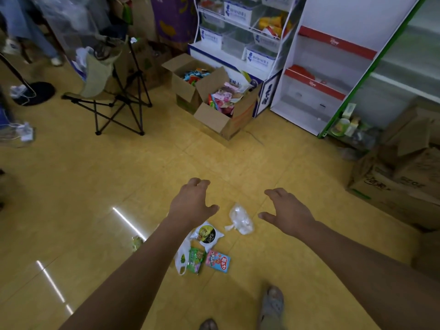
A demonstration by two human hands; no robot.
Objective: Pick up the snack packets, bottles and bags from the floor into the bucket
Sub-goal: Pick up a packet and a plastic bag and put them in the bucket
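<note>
The crumpled clear bag [241,221] lies on the floor [95,186] between your hands, nearest your right hand [287,210]; the snack packets [207,234] cluster beneath your left hand [191,202]. Both hover with fingers [273,192] spread, holding nothing. The pink packet [217,261] bears white Chinese characters. No bucket shows.

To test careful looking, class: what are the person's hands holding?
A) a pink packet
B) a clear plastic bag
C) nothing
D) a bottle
C: the left hand and right hand are open and empty, while the clear plastic bag and pink packet lie untouched on the floor.
</note>
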